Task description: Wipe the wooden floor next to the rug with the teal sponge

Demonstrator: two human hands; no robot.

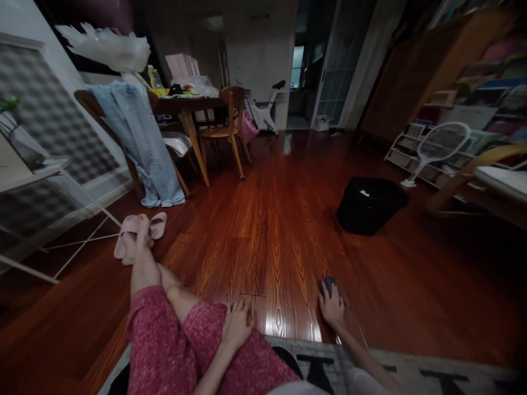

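Observation:
In the head view, my left hand [237, 325] lies on my thigh, on the pink-red shorts [214, 345]. Its fingers are loosely stretched over the cloth and hold nothing. My right arm reaches down to the wooden floor [263, 263], where my right hand [331, 306] rests over a small dark object [328, 284] with its fingers on top. What kind of object it is cannot be made out, as the hand covers part of it.
A black bin [373, 206] stands ahead on the right. My crossed legs end at pink slippers [157, 225]. Jeans [138, 137] hang over a chair by a cluttered dining table [185, 104]. A white racket [442, 144] leans near shelves. A grey patterned rug [381, 359] lies beneath me.

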